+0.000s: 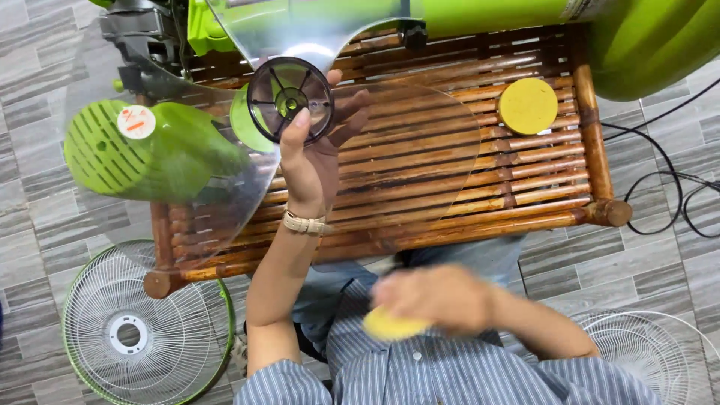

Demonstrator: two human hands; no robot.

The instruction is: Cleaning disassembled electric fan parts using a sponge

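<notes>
My left hand is raised over a bamboo slat table and grips the dark round hub of a clear plastic fan blade. The see-through blades spread out to the left, right and top around the hub. My right hand, blurred, is down near my striped shirt and is closed on a small yellow part. A green fan motor housing with a slotted back lies on the table's left end, seen through one blade.
A yellow round cap rests on the table's right side. A white wire fan guard with a green rim lies on the tiled floor at lower left, another guard at lower right. Black cables trail on the right. A green body stands at top right.
</notes>
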